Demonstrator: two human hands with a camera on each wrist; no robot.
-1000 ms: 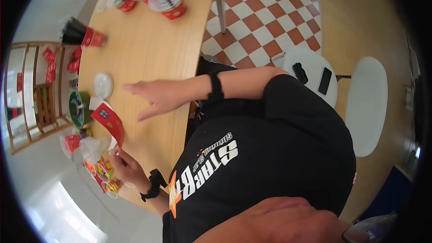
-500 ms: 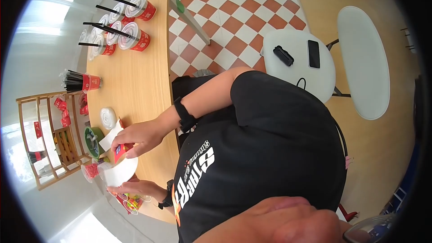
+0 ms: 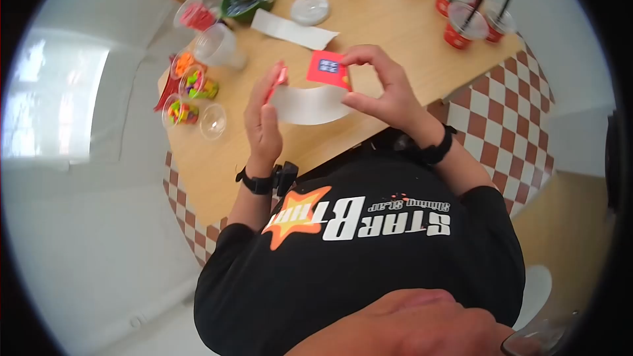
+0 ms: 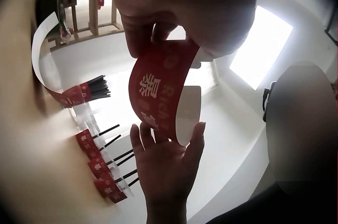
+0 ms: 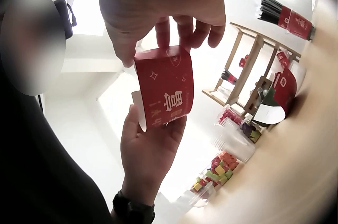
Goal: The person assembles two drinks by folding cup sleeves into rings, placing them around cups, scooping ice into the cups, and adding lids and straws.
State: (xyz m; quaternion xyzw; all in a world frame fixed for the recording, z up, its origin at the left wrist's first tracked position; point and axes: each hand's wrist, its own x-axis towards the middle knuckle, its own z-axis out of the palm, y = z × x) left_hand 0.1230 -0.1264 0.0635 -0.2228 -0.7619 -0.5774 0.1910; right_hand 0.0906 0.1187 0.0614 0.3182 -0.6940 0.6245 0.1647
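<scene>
Both hands hold one red printed paper cup sleeve [image 3: 330,70], bent into a curve with its white inner side showing. My left hand [image 3: 263,122] grips one end, thumb on one face and fingers on the other. The other end is pinched between thumb and fingers of my right hand [image 3: 389,95]. Chinese characters show on the sleeve [image 5: 166,86] in the right wrist view. Beyond the hands, a second paper sleeve [image 3: 290,29] lies white side up on the table, beside a clear plastic lid [image 3: 310,8].
A green bowl [image 3: 232,8] stands at the back of the table [image 3: 389,23]. Nearby are stacked clear cups [image 3: 216,46] and cups of colourful pieces [image 3: 198,84]. Several lidded cups with black straws [image 3: 464,26] are at the right. A small clear cup [image 3: 213,122] sits left of the hands.
The head view has swung round. My right hand, reaching out a second ago, came to the sleeve and now pinches its end. The sleeve is bent into a tighter curve between both hands.
</scene>
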